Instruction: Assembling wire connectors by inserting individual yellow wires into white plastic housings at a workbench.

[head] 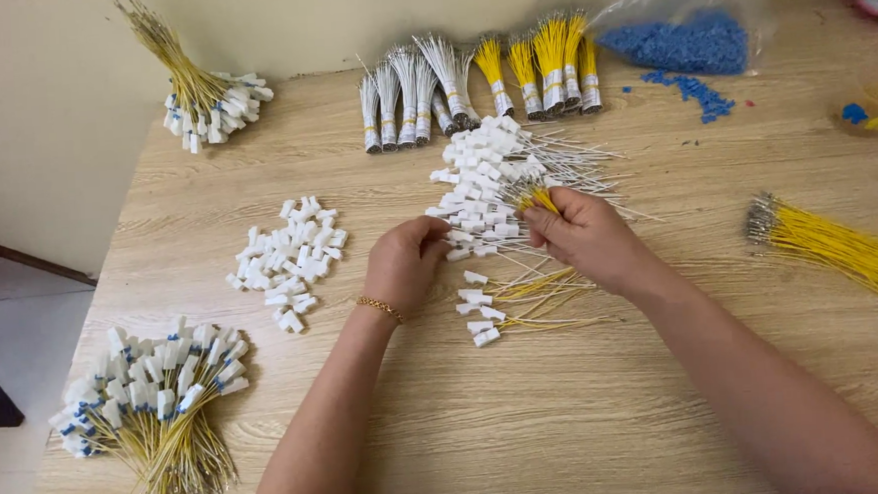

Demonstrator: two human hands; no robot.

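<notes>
My right hand [587, 237] pinches a small bunch of yellow wires [540, 200] over a spread pile of white and yellow wires with white connectors [491, 179]. My left hand [407, 262], with a gold bracelet at the wrist, has its fingers closed at the pile's near edge, touching white connectors; whether it grips one I cannot tell. Below the hands lie a few finished yellow wires with white connectors [507, 309].
Loose white connectors [287, 257] lie to the left. Bundles of finished wires sit at front left [152, 402] and back left [201, 94]. Taped wire bundles [481, 84] line the back. Blue parts in a bag [684, 44] and loose yellow wires [835, 246] are at right.
</notes>
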